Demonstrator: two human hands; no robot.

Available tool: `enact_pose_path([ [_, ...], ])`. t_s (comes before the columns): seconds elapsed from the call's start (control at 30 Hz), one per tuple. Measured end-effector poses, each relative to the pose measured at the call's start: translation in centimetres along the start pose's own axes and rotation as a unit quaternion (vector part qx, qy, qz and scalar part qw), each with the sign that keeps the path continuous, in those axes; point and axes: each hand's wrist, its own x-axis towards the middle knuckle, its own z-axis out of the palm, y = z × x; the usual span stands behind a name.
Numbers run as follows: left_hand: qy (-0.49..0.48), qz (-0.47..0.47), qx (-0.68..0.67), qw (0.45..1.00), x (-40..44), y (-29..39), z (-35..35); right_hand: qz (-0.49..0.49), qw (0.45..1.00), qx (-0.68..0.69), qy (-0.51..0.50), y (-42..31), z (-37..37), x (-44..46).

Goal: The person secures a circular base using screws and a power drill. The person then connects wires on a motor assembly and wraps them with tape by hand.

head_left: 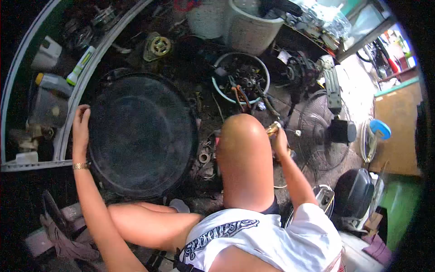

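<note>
My left hand (81,123) is at the left rim of a large round black tub (140,136), next to a pale metal frame. Its fingers are stretched out and slightly bent, and nothing shows in them. Beside my raised knee, my right hand (280,138) is closed around a small brass-coloured metal piece (272,129); my fingers and knee partly cover it, so its kind is unclear. Just beyond the knee stands a pale round basin (216,86) full of metal parts, with orange-handled pliers (240,94) leaning at its near edge.
An electric fan (319,131) with a wire cage lies to the right. White buckets (253,34) stand at the back. A metal-framed cabinet (63,149) on the left holds a green-and-white flashlight (80,65). A motor part (158,46) and loose scraps lie around the tub.
</note>
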Motion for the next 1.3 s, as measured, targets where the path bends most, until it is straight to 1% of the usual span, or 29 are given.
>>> enact_pose_path([
  [0.03, 0.012, 0.011, -0.001, 1.000, 0.1, 0.6, 0.7, 0.025, 0.976, -0.215, 0.004, 2.7, 0.7, -1.7],
  [0.1, -0.007, -0.002, -0.026, 1.000, 0.3, 3.1, 2.1, 0.095, 0.941, -0.324, -0.015, 0.9, 0.4, -4.0],
  [0.13, -0.013, 0.027, -0.047, 0.998, 0.5, 3.5, 2.9, 0.113, 0.944, -0.309, -0.022, 2.7, 1.3, -4.0],
  [0.17, -0.028, -0.001, -0.038, 0.999, 0.4, 5.0, 3.7, 0.130, 0.946, -0.296, -0.030, 4.9, 2.0, -3.0],
  [0.2, -0.013, 0.050, -0.041, 0.998, 0.7, 5.1, 4.9, 0.186, 0.963, -0.195, -0.020, 4.2, 2.3, -1.7],
  [0.27, -0.001, 0.076, -0.026, 0.997, 1.1, 6.1, 6.3, 0.088, 0.981, -0.174, 0.003, 5.6, 3.0, 0.7],
  [0.33, -0.026, 0.033, -0.032, 0.999, 1.6, 6.7, 6.1, 0.184, 0.971, -0.144, -0.046, 2.1, 2.2, 2.2],
  [0.4, -0.029, 0.029, -0.050, 0.998, 1.4, 6.9, 6.0, 0.100, 0.963, -0.246, -0.043, 1.5, 1.7, 2.0],
  [0.43, -0.029, 0.023, -0.061, 0.997, 0.9, 7.2, 5.7, 0.122, 0.968, -0.214, -0.051, 0.5, 0.6, 2.0],
  [0.5, -0.049, 0.041, -0.039, 0.997, 0.3, 6.0, 5.3, 0.087, 0.947, -0.280, -0.133, -0.4, -2.3, 2.7],
  [0.57, -0.085, 0.064, -0.096, 0.990, -1.3, 6.3, 5.7, 0.058, 0.902, -0.334, -0.268, -2.6, -6.4, 4.5],
  [0.6, -0.082, 0.063, -0.099, 0.990, -2.0, 6.8, 5.5, -0.084, 0.894, -0.356, -0.260, -1.3, -8.6, 5.4],
  [0.63, -0.090, 0.025, -0.144, 0.985, -2.7, 7.4, 5.0, -0.023, 0.891, -0.332, -0.309, -4.4, -10.4, 5.8],
  [0.67, -0.097, -0.014, -0.189, 0.977, -3.4, 7.6, 4.7, -0.027, 0.872, -0.303, -0.383, -7.1, -12.4, 6.4],
  [0.7, -0.092, -0.019, -0.193, 0.977, -3.9, 7.1, 4.6, -0.012, 0.852, -0.336, -0.402, -5.2, -14.0, 8.1],
  [0.73, -0.101, -0.019, -0.279, 0.955, -4.3, 6.2, 4.7, -0.042, 0.839, -0.357, -0.409, -9.0, -15.9, 7.5],
  [0.77, -0.108, -0.016, -0.362, 0.926, -4.7, 5.6, 4.4, 0.048, 0.811, -0.299, -0.500, -15.4, -17.4, 6.4],
  [0.8, -0.109, -0.013, -0.379, 0.919, -5.5, 5.4, 4.1, 0.011, 0.853, -0.148, -0.501, -13.1, -19.1, 7.3],
  [0.83, -0.101, -0.017, -0.382, 0.918, -6.4, 5.3, 4.1, -0.061, 0.874, -0.199, -0.440, -13.5, -20.5, 7.6],
  [0.87, -0.090, 0.001, -0.364, 0.927, -7.4, 5.3, 4.3, -0.030, 0.911, -0.176, -0.372, -11.5, -22.5, 8.9],
  [0.9, -0.084, 0.017, -0.347, 0.934, -8.3, 5.4, 4.7, 0.037, 0.906, -0.097, -0.409, -15.1, -24.1, 8.3],
  [0.97, -0.062, 0.057, -0.284, 0.955, -9.5, 5.8, 5.7, 0.051, 0.949, -0.147, -0.274, -20.8, -27.0, 5.9],
  [1.03, 0.022, 0.061, -0.230, 0.971, -9.6, 5.8, 7.1, 0.045, 0.966, -0.100, -0.236, -9.8, -33.8, 13.4],
  [1.07, 0.080, 0.072, -0.229, 0.967, -9.4, 6.1, 7.7, 0.005, 0.986, -0.042, -0.163, -15.1, -33.5, 10.2],
  [1.1, 0.082, 0.075, -0.233, 0.966, -9.4, 6.2, 7.9, -0.032, 0.993, 0.021, -0.113, -20.2, -31.4, 7.6],
  [1.13, 0.103, 0.034, -0.243, 0.964, -9.5, 6.3, 8.1, -0.061, 0.993, 0.064, -0.083, -23.8, -30.0, 6.3],
  [1.17, 0.123, -0.007, -0.252, 0.960, -9.7, 6.5, 8.4, -0.088, 0.989, 0.100, -0.062, -27.0, -28.6, 5.4],
  [1.2, 0.189, 0.025, -0.196, 0.962, -9.8, 6.6, 9.1, -0.111, 0.984, 0.126, -0.053, -30.2, -26.9, 4.6],
  [1.3, 0.234, 0.023, -0.192, 0.953, -9.9, 6.4, 10.5, -0.175, 0.970, 0.155, -0.068, -38.5, -22.1, 2.6],
])
